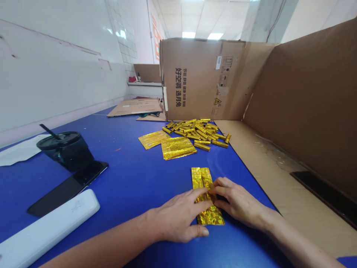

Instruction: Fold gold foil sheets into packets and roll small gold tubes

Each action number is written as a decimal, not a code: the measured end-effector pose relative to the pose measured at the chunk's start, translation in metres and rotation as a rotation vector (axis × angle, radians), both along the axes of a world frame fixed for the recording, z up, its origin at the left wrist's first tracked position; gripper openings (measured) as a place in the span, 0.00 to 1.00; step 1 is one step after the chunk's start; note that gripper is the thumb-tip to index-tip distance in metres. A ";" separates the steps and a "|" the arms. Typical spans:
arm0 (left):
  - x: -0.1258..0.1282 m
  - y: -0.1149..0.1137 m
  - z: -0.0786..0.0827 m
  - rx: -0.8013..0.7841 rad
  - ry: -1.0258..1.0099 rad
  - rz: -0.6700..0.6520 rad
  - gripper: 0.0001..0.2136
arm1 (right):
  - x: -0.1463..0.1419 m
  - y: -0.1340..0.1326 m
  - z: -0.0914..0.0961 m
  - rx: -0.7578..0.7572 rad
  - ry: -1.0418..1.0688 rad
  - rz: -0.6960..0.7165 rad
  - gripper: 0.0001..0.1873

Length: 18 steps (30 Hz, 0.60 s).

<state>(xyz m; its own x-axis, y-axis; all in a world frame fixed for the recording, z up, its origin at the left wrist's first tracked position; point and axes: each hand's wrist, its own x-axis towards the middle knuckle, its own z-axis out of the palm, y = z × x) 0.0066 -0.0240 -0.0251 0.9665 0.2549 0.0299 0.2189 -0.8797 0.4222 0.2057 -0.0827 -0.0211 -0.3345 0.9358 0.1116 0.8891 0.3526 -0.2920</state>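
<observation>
A sheet of shiny gold foil paper (211,216), with a fold running lengthwise near its middle, lies on the blue table in front of me. My left hand (182,214) rests over its left side, fingers stretched onto the paper and thumb apart near the bottom edge. From the right, my right hand (232,197) has its fingers bent together at the fold, gripping the paper there. The fingertips of both hands almost meet, hiding part of the fold. Farther off lie flat gold foil sheets (178,149) and a heap of small rolled gold foil pieces (199,130).
At left stand a dark cup with a straw (69,149), a black phone (67,190) and a long white case (50,229). A large cardboard box (200,82) blocks the back, and a cardboard panel (309,111) rises at right. Flat cardboard (136,107) lies behind.
</observation>
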 end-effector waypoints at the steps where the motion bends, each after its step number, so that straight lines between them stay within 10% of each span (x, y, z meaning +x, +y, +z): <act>1: 0.000 0.000 0.000 0.007 0.000 -0.003 0.26 | 0.000 0.000 -0.001 -0.001 -0.002 -0.001 0.10; 18: 0.003 0.000 -0.002 0.072 -0.006 -0.042 0.27 | 0.002 0.001 0.000 -0.053 -0.066 0.006 0.16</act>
<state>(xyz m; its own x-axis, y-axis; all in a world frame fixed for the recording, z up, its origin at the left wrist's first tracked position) 0.0094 -0.0243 -0.0273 0.9761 0.2110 0.0525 0.1788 -0.9163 0.3583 0.2072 -0.0817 -0.0215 -0.3453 0.9376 0.0396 0.9047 0.3438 -0.2516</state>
